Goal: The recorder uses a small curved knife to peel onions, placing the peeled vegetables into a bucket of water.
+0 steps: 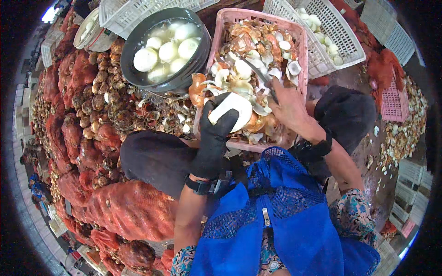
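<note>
In a black glove, my left hand (220,128) is wrapped round a large white onion (237,108), its pale peeled side facing up. A curl of brown onion skin (197,89) sticks out beside the onion at its upper left. My bare right hand (291,108) grips the handle of a knife (258,71), whose blade points up and left, apart from the onion. Both hands are over a pink plastic basket (302,50) heaped with brown skins and white onion layers (241,39).
A dark pot (206,55) of peeled onions in water stands left of the basket. White crates (352,39) are behind, one holding peeled onions (322,37). Unpeeled onions (99,96) and red mesh sacks (131,211) crowd the left. Skins (400,142) litter the right floor.
</note>
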